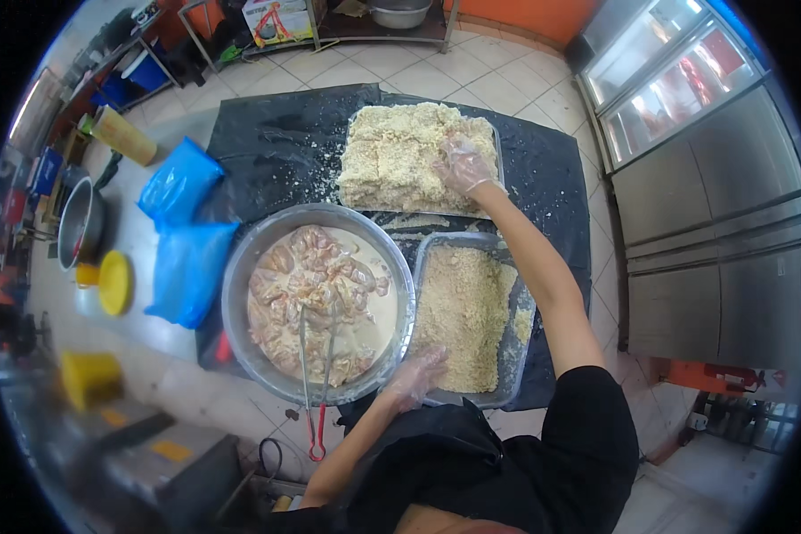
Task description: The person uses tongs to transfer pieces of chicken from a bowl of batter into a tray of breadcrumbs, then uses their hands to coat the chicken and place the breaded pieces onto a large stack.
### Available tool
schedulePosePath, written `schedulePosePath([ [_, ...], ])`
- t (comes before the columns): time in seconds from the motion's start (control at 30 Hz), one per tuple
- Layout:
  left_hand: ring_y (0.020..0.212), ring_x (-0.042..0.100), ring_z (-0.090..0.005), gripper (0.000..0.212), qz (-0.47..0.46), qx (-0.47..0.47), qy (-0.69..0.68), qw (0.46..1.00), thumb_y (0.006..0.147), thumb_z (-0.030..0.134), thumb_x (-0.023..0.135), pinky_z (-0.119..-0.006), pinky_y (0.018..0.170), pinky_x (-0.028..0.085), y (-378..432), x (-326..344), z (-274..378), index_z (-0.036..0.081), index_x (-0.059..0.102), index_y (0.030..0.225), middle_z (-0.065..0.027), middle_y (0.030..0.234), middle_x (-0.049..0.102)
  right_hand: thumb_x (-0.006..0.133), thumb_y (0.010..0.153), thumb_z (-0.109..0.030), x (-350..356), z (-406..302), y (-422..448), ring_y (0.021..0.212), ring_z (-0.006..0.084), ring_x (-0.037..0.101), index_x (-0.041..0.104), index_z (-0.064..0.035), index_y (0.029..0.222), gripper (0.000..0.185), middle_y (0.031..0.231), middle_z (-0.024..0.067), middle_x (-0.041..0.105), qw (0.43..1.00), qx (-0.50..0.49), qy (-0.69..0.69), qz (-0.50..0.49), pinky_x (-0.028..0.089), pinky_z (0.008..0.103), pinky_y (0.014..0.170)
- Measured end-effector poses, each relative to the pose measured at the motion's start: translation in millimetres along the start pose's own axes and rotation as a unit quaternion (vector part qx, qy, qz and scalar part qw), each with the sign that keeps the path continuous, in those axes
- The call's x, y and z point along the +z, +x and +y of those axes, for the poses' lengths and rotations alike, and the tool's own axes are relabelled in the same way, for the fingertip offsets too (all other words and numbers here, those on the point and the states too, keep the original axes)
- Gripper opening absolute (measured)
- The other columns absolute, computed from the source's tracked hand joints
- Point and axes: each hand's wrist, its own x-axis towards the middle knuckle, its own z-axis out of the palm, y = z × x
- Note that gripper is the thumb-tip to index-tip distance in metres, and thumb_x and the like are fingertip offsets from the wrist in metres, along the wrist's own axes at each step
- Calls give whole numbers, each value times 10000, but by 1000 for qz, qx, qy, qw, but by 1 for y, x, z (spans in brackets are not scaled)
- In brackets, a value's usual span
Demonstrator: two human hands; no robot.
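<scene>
My right hand (464, 160), in a clear plastic glove, rests on the right part of a heap of crumb-coated pieces (393, 150), piled high in a metal tray (499, 153). No separate piece shows in its grasp. My left hand (417, 377), gloved too, lies at the near left edge of a pan (517, 360) of pale breading crumbs (464, 314). Its fingertips touch the crumbs, and nothing is seen in it. Left of the pan, a large metal basin (236, 334) holds raw chicken pieces (313, 267) in milky liquid. Metal tongs (305, 360) with red handles lean in it.
Black plastic sheeting (273, 140) covers the table, with scattered crumbs on it. Two blue plastic bags (190, 267) lie to the left. Beyond them are a yellow lid (114, 283) and a metal bowl (80, 223). A steel refrigerator (701, 200) stands at the right.
</scene>
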Motion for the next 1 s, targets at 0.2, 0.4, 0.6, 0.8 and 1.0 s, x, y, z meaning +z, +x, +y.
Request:
schedulePosePath([
  [0.2, 1421, 263, -328, 746, -21, 61, 125, 990, 945, 452, 550, -501, 1147, 210, -23, 15, 13, 21, 257, 1479, -170, 1520, 303, 523, 893, -420, 1, 11, 22, 1142, 394, 530, 558, -49, 1232, 504, 1166, 235, 589, 988, 96, 118, 23, 420, 473, 971],
  [0.4, 1214, 530, -250, 521, -69, 259, 207, 941, 954, 334, 574, -361, 1036, 406, -66, 29, 20, 7, 471, 1347, -121, 1295, 553, 273, 993, -463, 37, 51, 39, 1214, 399, 489, 542, -13, 1241, 580, 1305, 237, 529, 993, 14, -99, 62, 405, 454, 995],
  [0.6, 1128, 569, -312, 513, 482, 367, 500, 619, 830, 203, 675, -381, 991, 420, -167, 2, 39, 13, 528, 1282, -162, 1259, 577, 240, 1007, -496, -62, 30, 58, 1184, 330, 535, 547, -38, 1275, 613, 1266, 208, 572, 921, 266, 234, -164, 413, 392, 994],
  [0.8, 1160, 514, -397, 457, 544, 91, 520, 652, 825, 271, 647, -466, 960, 413, -151, -37, 35, -7, 573, 1180, -235, 1085, 606, 248, 1027, -486, -66, 14, -59, 1169, 266, 550, 429, -31, 1389, 609, 1339, 181, 535, 774, 108, 610, 129, 373, 393, 1035],
  [1.0, 935, 610, -452, 317, 588, 140, 535, 590, 877, 202, 557, -532, 781, 481, -169, -28, 35, 40, 536, 1148, -255, 1016, 619, 311, 928, -682, -99, -35, -157, 1032, 265, 605, 413, -18, 1389, 815, 1295, 182, 543, 706, 165, 676, 134, 430, 408, 967],
])
